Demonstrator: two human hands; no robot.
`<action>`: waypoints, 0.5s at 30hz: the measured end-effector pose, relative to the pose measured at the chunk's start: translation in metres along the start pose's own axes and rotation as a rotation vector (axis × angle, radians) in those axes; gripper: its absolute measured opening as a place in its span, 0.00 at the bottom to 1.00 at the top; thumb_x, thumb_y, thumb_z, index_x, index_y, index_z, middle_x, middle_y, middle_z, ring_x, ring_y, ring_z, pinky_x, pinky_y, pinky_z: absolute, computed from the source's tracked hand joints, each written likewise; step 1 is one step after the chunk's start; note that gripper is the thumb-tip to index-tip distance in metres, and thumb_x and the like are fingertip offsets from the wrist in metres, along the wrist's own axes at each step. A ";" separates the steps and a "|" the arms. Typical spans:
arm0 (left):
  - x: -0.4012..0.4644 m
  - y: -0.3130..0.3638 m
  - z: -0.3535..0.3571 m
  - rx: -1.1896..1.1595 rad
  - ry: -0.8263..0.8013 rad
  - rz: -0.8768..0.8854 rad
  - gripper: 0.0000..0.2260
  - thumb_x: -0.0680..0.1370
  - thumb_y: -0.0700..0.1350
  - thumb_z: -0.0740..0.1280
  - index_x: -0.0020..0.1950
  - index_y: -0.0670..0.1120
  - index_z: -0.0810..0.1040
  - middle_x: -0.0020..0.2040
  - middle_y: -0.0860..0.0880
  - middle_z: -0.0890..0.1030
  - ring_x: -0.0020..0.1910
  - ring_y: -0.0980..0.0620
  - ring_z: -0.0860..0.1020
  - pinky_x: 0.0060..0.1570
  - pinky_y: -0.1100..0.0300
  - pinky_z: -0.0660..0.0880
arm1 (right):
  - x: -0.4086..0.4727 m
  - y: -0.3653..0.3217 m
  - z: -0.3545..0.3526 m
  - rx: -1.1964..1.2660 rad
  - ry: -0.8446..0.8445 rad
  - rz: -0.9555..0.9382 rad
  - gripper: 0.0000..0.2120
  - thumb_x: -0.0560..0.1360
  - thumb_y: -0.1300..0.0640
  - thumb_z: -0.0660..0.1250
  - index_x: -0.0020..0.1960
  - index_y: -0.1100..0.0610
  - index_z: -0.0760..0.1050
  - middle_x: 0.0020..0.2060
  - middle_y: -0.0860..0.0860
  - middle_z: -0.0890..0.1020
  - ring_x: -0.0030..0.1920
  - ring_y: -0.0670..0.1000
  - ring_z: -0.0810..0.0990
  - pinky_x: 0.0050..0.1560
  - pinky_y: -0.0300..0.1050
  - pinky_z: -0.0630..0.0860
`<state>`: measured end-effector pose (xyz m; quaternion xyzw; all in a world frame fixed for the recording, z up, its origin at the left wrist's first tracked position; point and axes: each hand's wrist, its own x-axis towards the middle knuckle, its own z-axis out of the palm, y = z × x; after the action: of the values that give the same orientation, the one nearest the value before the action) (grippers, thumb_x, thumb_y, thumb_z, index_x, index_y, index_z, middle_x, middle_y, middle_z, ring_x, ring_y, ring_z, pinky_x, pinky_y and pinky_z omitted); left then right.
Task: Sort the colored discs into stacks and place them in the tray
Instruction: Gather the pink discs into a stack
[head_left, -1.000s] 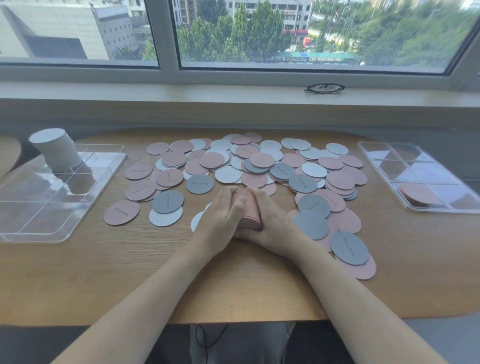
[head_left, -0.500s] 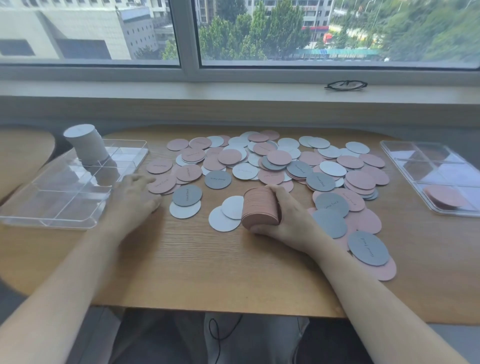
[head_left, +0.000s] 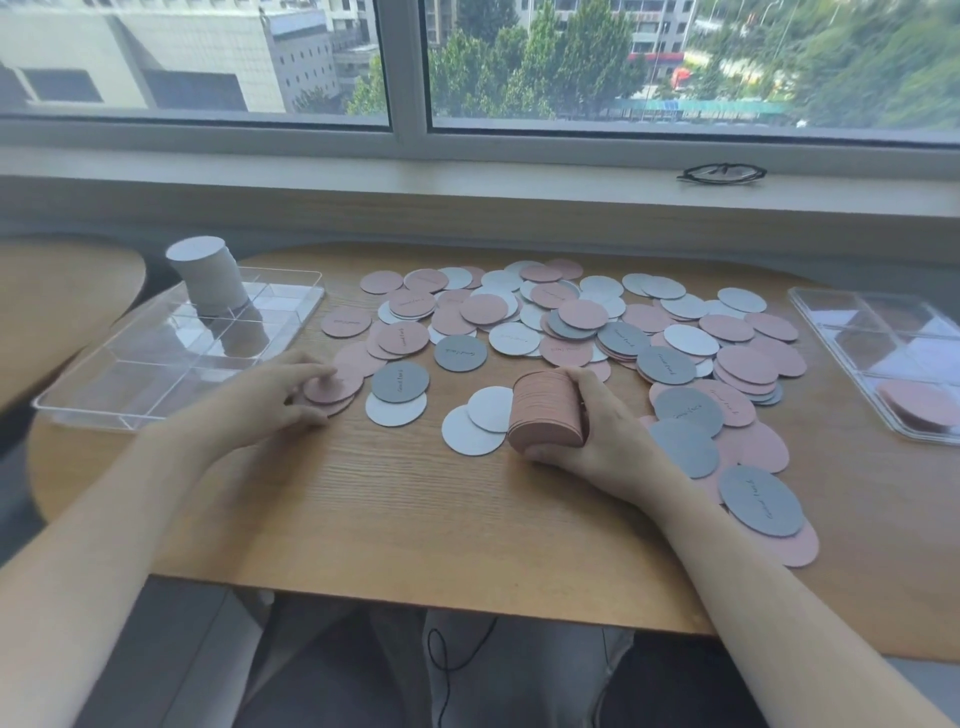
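**Wooden table and its load**

A light wooden table with rounded corners (head_left: 363, 499) carries a wide scatter of pink, white and grey round card discs (head_left: 566, 317) from its centre toward 2 o'clock, many overlapping. At 10 o'clock sits a clear plastic compartment tray (head_left: 93, 400). At 3 o'clock lies a second clear compartment tray (head_left: 831, 317). Two white discs (head_left: 478, 421) overlap near the centre.

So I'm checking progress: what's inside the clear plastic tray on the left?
A tall stack of white discs stands in a far compartment of the clear plastic divided tray. The other compartments look bare, and the stack hides the floor beneath it.
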<state>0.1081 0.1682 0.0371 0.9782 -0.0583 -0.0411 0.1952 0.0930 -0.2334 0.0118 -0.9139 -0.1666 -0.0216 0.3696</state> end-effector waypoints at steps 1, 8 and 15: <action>0.000 0.001 0.000 0.007 0.014 0.010 0.27 0.73 0.46 0.77 0.71 0.51 0.74 0.61 0.60 0.73 0.52 0.50 0.77 0.58 0.54 0.71 | 0.000 0.000 0.000 0.000 0.000 -0.001 0.47 0.63 0.37 0.78 0.74 0.47 0.60 0.65 0.43 0.73 0.63 0.43 0.71 0.63 0.42 0.68; -0.008 0.006 -0.001 0.178 0.105 0.125 0.14 0.77 0.49 0.72 0.62 0.53 0.80 0.50 0.58 0.78 0.44 0.50 0.80 0.46 0.55 0.72 | -0.001 -0.001 0.000 0.003 0.002 -0.003 0.46 0.63 0.38 0.79 0.74 0.48 0.61 0.65 0.43 0.73 0.62 0.43 0.71 0.62 0.41 0.68; -0.018 0.027 0.006 0.233 0.664 0.089 0.07 0.82 0.48 0.63 0.52 0.49 0.81 0.37 0.43 0.83 0.37 0.36 0.80 0.36 0.48 0.74 | -0.004 -0.004 -0.002 0.041 -0.008 -0.015 0.45 0.63 0.40 0.80 0.73 0.46 0.62 0.62 0.41 0.74 0.59 0.43 0.74 0.61 0.43 0.71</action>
<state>0.0872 0.1433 0.0428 0.9504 -0.0386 0.2946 0.0921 0.0884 -0.2330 0.0159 -0.9049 -0.1754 -0.0176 0.3874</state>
